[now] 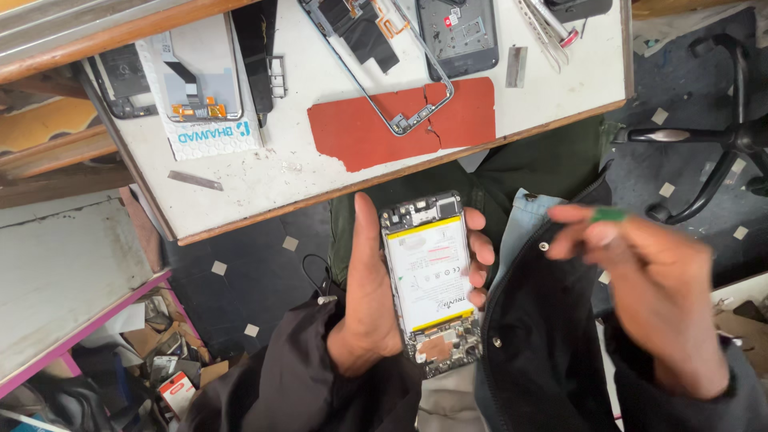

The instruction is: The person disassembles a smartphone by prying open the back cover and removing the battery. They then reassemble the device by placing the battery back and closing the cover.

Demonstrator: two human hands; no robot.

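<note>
Yellow-edged battery showing, the opened phone (pixel 432 284) sits gripped in the left hand (pixel 370 296) over the lap, just below the table (pixel 264 172) edge. Right hand (pixel 648 280) is blurred, pinching a small green bit (pixel 610 214) at its fingertips.

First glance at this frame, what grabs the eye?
The opened phone, back cover off and its white-and-yellow battery bare, lies cradled in the left hand at centre, below the table edge. To its right the right hand, blurred, pinches a small green piece at its fingertips. Above, on the white table, a cracked red mat lies under a bare metal phone frame.
</note>
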